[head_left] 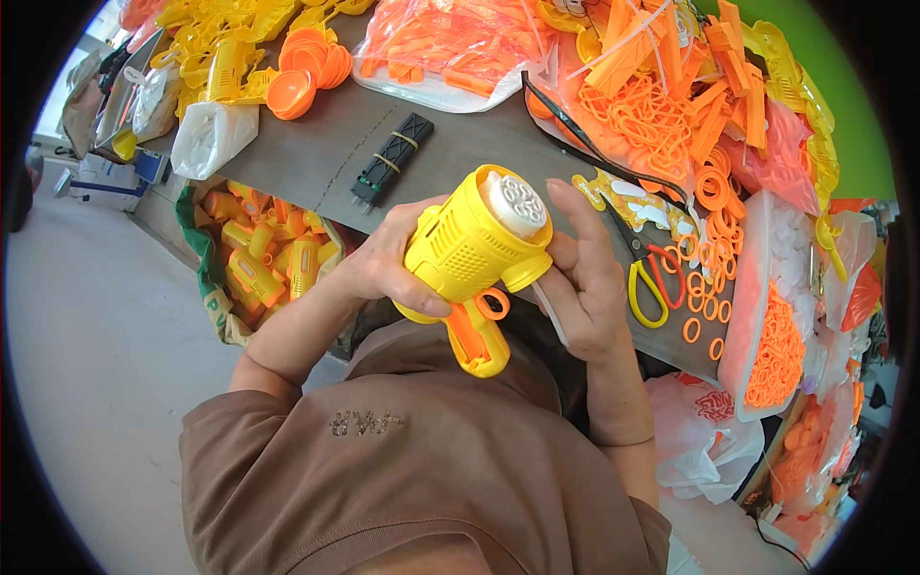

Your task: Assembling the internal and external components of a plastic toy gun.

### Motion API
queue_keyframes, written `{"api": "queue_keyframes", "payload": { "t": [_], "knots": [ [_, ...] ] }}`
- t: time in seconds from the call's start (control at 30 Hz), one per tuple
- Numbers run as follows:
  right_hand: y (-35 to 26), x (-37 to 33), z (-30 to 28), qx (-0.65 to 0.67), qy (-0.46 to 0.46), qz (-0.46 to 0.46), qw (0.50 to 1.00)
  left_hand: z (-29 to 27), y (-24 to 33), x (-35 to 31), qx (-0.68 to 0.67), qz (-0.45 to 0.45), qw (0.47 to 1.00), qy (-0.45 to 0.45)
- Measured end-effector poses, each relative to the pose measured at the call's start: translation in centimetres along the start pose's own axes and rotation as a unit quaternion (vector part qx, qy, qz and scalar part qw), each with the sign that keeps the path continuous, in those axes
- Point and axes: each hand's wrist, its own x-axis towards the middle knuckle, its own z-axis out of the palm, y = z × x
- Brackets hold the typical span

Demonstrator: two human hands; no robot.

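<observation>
- While the left hand (395, 261) clasps its side, a yellow plastic gun-shaped toy (455, 251) is at the grey tabletop's (470, 139) near edge.
- The right hand (592, 292) curls beside it; whether gripping, I cannot tell.
- Red-and-yellow-handled scissors (639, 248) lie further right.

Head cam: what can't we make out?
Head view:
Yellow toy: far side, hidden by its own body.
Left hand: some fingers, behind the toy.
Yellow mouldings at upper left: cut off by the top edge.
White bag at lower right: contents, mostly hidden by its plastic.
</observation>
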Motion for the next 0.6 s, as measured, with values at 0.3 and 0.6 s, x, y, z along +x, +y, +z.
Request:
{"api": "queue_keyframes", "payload": {
  "t": [0.3, 0.6],
  "knots": [
    [-0.4, 0.8, -2.5, 0.011, 0.055, 0.06, 0.997, -0.8, -0.5, 0.5, -0.111, 0.005, 0.994, 0.012],
    [-0.6, 1.2, 0.3, -0.182, 0.014, -0.055, 0.982, -0.2, -0.1, -0.4, 0.108, 0.079, 0.99, 0.044]
  ]
}}
